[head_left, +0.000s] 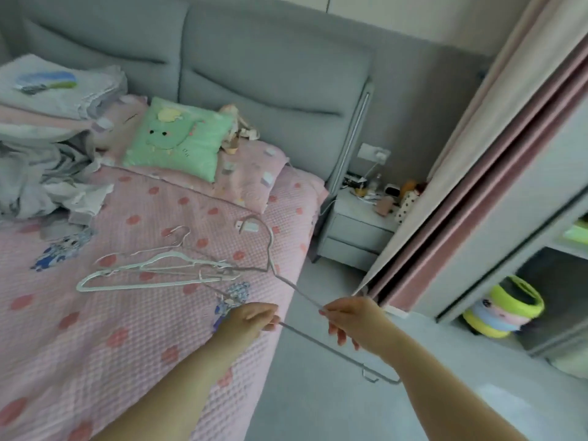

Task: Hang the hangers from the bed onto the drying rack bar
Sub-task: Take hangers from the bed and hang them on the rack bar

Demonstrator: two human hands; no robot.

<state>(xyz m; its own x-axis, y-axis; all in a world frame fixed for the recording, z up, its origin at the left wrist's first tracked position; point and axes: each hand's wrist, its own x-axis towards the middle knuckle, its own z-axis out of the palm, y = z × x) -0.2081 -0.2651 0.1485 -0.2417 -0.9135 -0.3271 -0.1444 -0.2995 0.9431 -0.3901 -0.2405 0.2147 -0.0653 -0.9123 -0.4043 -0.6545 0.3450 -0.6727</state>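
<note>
Grey hanger [305, 336] end hidden, piled hangers [159, 269] blurred

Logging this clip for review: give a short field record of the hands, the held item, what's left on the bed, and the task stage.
left hand: pinches the grey hanger by its lower bar
right hand: pinches the same hanger's sloping arm
grey hanger: held across the edge of the bed
on bed: overlapping white hangers
drying rack: not in view
stage: pick-up; this hanger not yet hung
</note>
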